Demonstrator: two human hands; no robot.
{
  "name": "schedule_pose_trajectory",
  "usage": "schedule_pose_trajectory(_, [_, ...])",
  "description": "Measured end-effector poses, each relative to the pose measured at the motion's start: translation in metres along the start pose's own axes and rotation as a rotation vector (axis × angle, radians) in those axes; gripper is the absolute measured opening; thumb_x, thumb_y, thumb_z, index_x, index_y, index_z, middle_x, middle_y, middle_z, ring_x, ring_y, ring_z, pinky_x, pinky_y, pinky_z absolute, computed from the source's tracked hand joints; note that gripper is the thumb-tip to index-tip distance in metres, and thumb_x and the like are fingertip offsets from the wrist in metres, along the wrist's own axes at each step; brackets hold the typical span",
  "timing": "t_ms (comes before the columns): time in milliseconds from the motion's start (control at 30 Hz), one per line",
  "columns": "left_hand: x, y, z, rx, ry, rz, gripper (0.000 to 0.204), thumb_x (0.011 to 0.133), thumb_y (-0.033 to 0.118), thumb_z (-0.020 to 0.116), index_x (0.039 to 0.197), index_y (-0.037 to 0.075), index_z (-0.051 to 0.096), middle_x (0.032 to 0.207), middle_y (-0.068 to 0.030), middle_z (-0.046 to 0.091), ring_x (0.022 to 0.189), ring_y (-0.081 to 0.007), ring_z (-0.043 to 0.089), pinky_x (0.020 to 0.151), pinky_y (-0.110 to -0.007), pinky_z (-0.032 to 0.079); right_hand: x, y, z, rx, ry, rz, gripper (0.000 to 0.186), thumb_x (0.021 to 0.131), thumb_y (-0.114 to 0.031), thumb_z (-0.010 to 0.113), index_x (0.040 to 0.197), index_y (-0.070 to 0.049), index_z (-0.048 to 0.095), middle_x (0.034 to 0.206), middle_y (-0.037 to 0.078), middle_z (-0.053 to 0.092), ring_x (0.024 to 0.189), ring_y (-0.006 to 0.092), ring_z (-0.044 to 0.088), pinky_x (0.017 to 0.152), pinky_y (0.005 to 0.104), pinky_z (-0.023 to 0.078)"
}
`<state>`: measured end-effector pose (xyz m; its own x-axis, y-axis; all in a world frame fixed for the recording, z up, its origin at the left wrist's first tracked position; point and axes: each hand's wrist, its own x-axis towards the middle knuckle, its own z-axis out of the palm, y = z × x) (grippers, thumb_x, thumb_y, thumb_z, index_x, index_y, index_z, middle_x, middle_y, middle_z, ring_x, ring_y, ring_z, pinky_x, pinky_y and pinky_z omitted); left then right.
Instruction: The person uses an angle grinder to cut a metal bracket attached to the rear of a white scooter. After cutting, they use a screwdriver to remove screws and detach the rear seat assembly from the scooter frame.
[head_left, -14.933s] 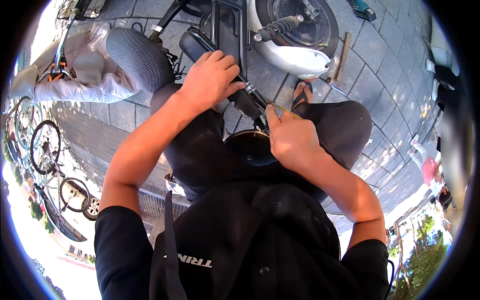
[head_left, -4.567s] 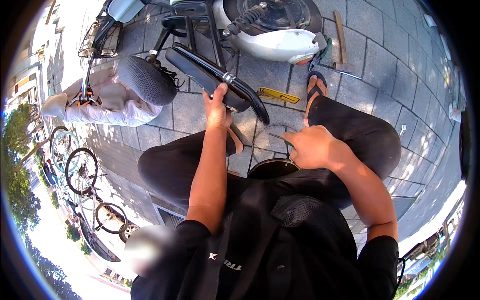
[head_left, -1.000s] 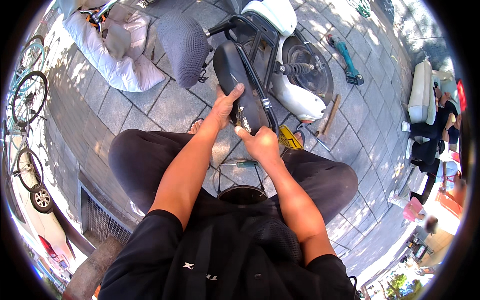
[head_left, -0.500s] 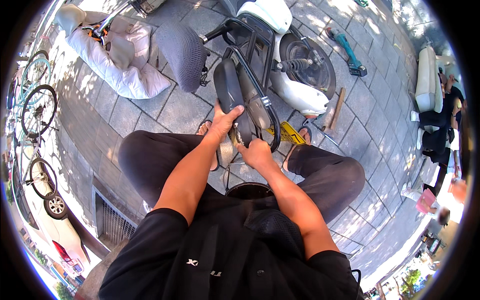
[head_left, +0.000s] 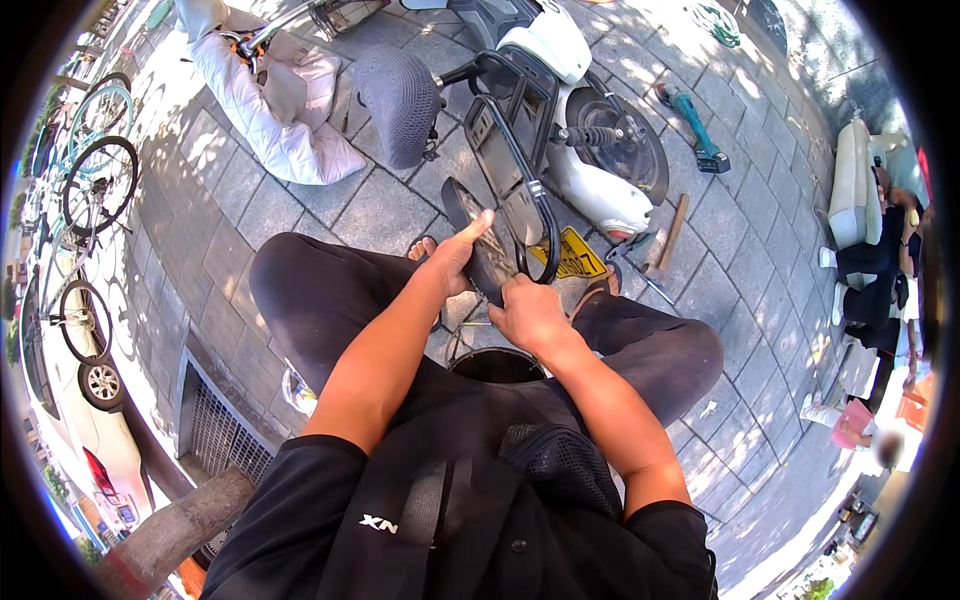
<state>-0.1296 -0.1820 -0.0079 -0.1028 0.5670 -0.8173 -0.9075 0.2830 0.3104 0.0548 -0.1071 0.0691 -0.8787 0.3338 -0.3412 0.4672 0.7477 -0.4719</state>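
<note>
A long black seat pad (head_left: 467, 206) is tilted between my hands, its rough underside now facing partly up. My left hand (head_left: 458, 262) grips its left side, thumb laid over the edge. My right hand (head_left: 530, 315) has its fingers curled round the pad's near end; whether it also holds something small is hidden. Just beyond the pad is the black tubular rear frame (head_left: 543, 215) of a white scooter (head_left: 600, 195) that lies on its side. A yellow plate (head_left: 572, 257) sticks out beside the frame, near my right foot.
A grey mesh-covered saddle (head_left: 398, 105) and a white quilted cover (head_left: 270, 115) are at the far left. To the right lie a teal power tool (head_left: 692, 128) and a wooden-handled hammer (head_left: 672, 238). A dark round container (head_left: 497, 366) stands between my legs.
The seat pad has been turned from its smooth top toward its underside and sits lower, off the frame. My hands stay on it. The view has shifted somewhat, and more of the yellow plate shows.
</note>
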Motion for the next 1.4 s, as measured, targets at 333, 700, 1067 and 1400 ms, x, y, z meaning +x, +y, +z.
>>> schedule_pose_trajectory(333, [-0.134, 0.003, 0.019, -0.106, -0.041, 0.334, 0.042, 0.107, 0.014, 0.062, 0.143, -0.007, 0.058, 0.137, -0.0237, 0.071, 0.124, -0.0385, 0.071, 0.113, -0.056, 0.055, -0.069, 0.018, -0.081, 0.58, 0.146, -0.211, 0.04, 0.101, -0.037, 0.08, 0.114, 0.001, 0.078, 0.094, 0.012, 0.076, 0.084, 0.0205, 0.072, 0.078, 0.0352, 0.057])
schedule_pose_trajectory(700, [-0.275, 0.108, -0.169, -0.263, 0.206, 1.06, 0.051, 0.12, 0.039, 0.039, 0.15, 0.002, 0.059, 0.148, -0.0162, 0.068, 0.132, -0.035, 0.068, 0.118, -0.056, 0.051, -0.062, 0.096, -0.071, 0.952, 0.453, 0.24, 0.041, 0.105, -0.037, 0.072, 0.11, 0.003, 0.079, 0.078, 0.003, 0.07, 0.06, 0.0097, 0.062, 0.056, 0.0292, 0.049])
schedule_pose_trajectory(1067, [-0.126, 0.0, -0.342, -0.719, 0.564, 0.575, 0.048, 0.118, 0.047, 0.041, 0.148, 0.017, 0.063, 0.148, -0.0109, 0.068, 0.131, -0.0366, 0.069, 0.114, -0.066, 0.051, -0.17, 0.044, -0.2, 0.46, -0.022, 0.176, 0.036, 0.103, -0.031, 0.07, 0.116, 0.002, 0.078, 0.101, 0.015, 0.08, 0.093, 0.0239, 0.076, 0.086, 0.0378, 0.059])
schedule_pose_trajectory(1400, [-0.051, -0.058, -0.394, -0.637, 0.502, 0.437, 0.056, 0.113, 0.048, 0.057, 0.154, 0.01, 0.057, 0.153, -0.014, 0.064, 0.136, -0.0343, 0.065, 0.116, -0.059, 0.051, -0.165, 0.021, -0.218, 0.158, -0.095, 0.26, 0.031, 0.102, -0.03, 0.071, 0.11, -0.001, 0.078, 0.097, 0.021, 0.078, 0.091, 0.035, 0.077, 0.083, 0.0418, 0.058])
